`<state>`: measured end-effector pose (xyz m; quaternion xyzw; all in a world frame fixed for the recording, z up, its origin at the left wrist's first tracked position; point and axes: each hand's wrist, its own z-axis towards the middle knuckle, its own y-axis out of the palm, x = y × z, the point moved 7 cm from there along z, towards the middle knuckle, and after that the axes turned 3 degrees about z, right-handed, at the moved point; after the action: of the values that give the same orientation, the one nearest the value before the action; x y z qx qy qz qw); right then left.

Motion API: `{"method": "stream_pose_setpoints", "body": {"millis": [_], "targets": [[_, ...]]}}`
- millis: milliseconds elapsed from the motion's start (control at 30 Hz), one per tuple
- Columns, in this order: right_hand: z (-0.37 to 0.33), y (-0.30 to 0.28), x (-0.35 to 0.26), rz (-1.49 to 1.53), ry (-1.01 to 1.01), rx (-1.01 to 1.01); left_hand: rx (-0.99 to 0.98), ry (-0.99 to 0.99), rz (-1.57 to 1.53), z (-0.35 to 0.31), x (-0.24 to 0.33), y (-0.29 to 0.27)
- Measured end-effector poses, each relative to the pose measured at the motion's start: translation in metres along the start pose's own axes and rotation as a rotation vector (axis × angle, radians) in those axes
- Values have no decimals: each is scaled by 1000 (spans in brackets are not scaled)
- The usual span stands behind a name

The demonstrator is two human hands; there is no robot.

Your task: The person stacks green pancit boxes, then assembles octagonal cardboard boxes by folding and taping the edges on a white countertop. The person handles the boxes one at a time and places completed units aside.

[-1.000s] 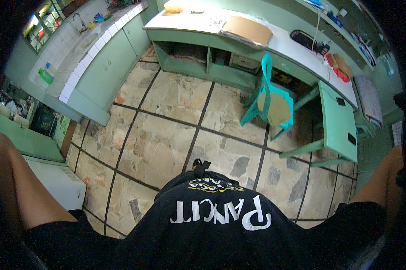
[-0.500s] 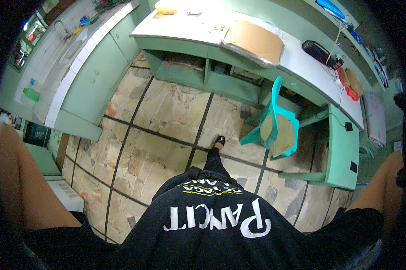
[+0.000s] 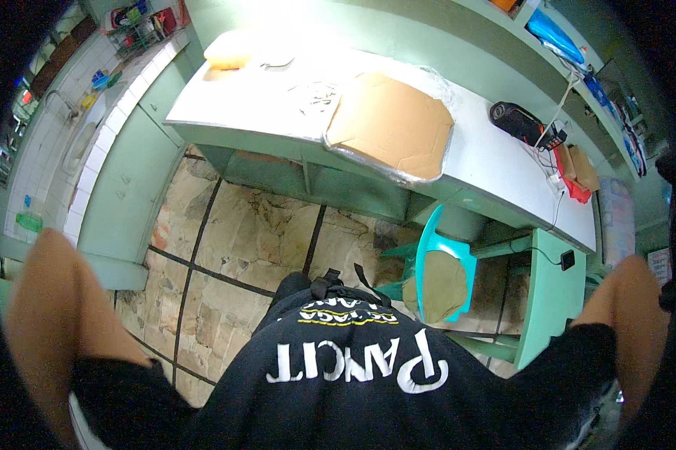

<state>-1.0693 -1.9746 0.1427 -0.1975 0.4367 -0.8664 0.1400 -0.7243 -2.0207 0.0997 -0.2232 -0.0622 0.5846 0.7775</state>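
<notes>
Neither of my hands shows; both forearms are bent up at the picture's sides. My left arm [image 3: 53,300] is at the left rim and my right arm [image 3: 632,315] at the right rim. Ahead of me stands a long white-topped counter [image 3: 251,105] with a green base. On it lies a flat piece of brown cardboard [image 3: 390,124] over clear plastic wrap, overhanging the front edge. Small pale scraps [image 3: 320,96] lie beside the cardboard. A yellow block-like thing [image 3: 225,54] sits at the far left end.
A teal plastic chair [image 3: 464,259] with an olive seat pad stands at the counter's front right. A black speaker [image 3: 515,120] and cables occupy the counter's right. On the left is a tiled sink counter [image 3: 92,169] with a green bottle [image 3: 29,220]. Above hangs a shelf [image 3: 589,82].
The counter, cardboard and chair now appear closer and lower in view, as I have moved forward. My foot, visible before, is now hidden below my shirt.
</notes>
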Motion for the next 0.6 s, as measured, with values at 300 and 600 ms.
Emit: {"method": "stream_pose_setpoints", "body": {"millis": [300,600], "targets": [[-130,380,165,308,1052,-195,146,-1344,199,-270,-370,107],[-237,553,138,78,1855,337,-795,-1554,89,-499,-477,332]]}}
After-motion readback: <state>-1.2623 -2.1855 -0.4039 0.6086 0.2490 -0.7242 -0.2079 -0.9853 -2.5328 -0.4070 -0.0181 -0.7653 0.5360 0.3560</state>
